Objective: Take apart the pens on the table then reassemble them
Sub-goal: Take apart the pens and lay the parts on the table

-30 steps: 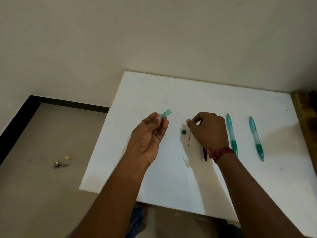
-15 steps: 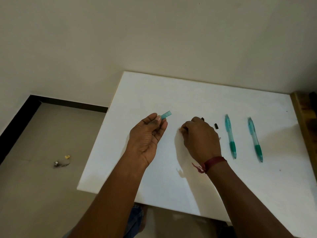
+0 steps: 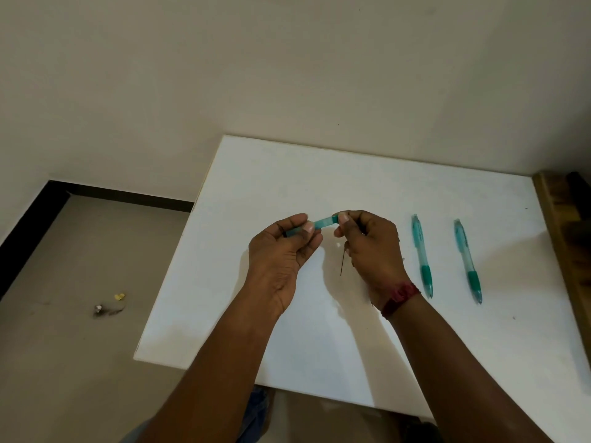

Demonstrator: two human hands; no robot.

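As both hands [image 3: 281, 251] [image 3: 372, 247] pinch the teal barrel [image 3: 324, 222], two pens [image 3: 422, 255] [image 3: 467, 260] lie nearby

Left pen [image 3: 422, 254] and right pen [image 3: 467, 260] obstruct the table's [image 3: 256, 174] right side; left side open.

My corner: a white tabletop [image 3: 287, 174] pushed up to a plain cream wall [image 3: 287, 59].
The wall is bare and dimly, evenly lit, and fills my view from 9 through 12 to 3 o'clock; the tabletop's far edge meets it at 12. At 9 o'clock a black skirting [image 3: 128, 197] runs along the wall's foot above a grey-brown floor [image 3: 64, 362]. At 8 o'clock a small yellow scrap [image 3: 119, 296] and a grey bit of litter [image 3: 98, 309] lie near each other. A wooden surface [image 3: 555, 219] borders the tabletop at 3 o'clock.
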